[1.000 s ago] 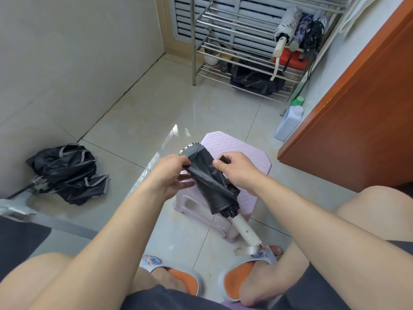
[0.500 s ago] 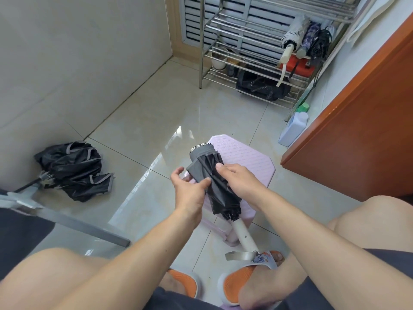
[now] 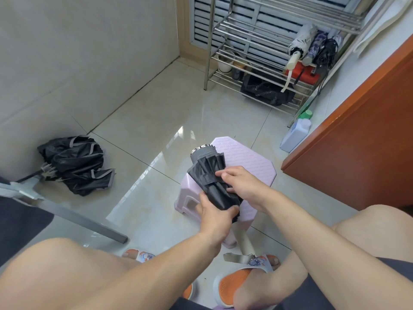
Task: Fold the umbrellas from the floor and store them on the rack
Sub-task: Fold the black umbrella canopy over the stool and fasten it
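A pink stool (image 3: 243,157) is standing on the glossy tiled floor (image 3: 169,104). A white jug (image 3: 295,135) with a green cap is sitting by the orange door (image 3: 362,139). A black bag (image 3: 266,91) and a white cup (image 3: 225,63) are resting low down against the louvred panel (image 3: 250,19). A grey bar (image 3: 67,214) is slanting at left.

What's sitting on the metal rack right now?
On the metal rack: three folded umbrellas, a red box beneath them, a black bag and a white pot. Anything behind the bag is hidden.
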